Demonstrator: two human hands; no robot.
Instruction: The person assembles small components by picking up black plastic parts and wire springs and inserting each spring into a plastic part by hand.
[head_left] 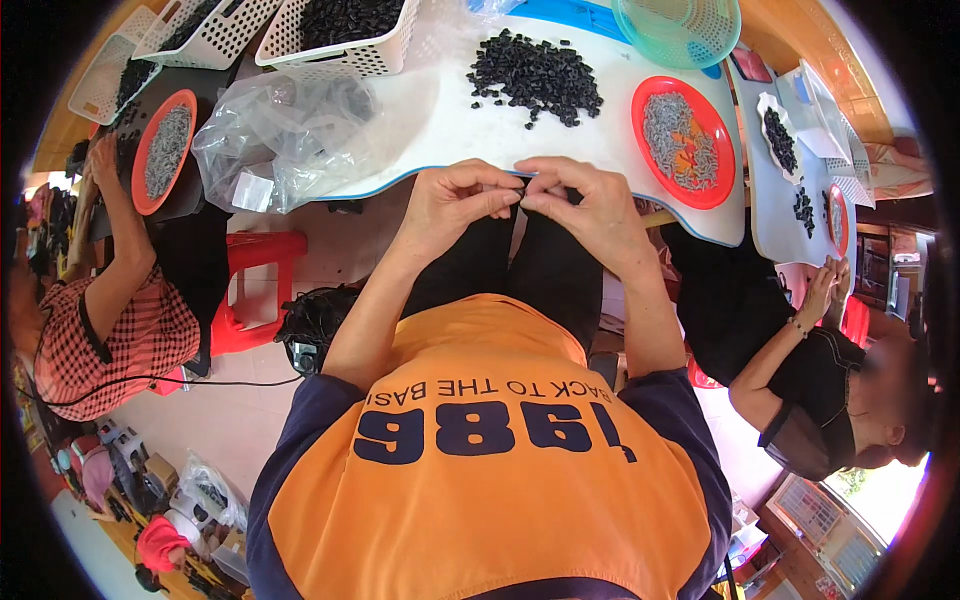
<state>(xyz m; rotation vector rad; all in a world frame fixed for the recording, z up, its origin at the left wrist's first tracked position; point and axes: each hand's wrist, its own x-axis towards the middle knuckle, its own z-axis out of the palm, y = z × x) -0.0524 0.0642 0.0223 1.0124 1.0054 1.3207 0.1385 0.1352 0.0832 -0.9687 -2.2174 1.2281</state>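
Observation:
Just off the table's near edge, above my lap, my left hand (458, 203) and my right hand (588, 208) meet fingertip to fingertip. Both are closed in a pinch on one small black piece (519, 192), mostly covered by the fingers. Beyond them, a loose pile of small black pieces (535, 75) lies on the white table (425, 120). To the right of the pile, a red oval plate (724, 172) holds many small grey pieces (668, 125), with orange patches showing among them.
A crumpled clear plastic bag (285, 135) lies at the table's left edge. Behind it stands a white perforated basket (385, 55) of black pieces. A green mesh basket (680, 30) sits at the far right. Co-workers' hands (103, 160) (822, 288) work at either side. A red stool (262, 285) stands left.

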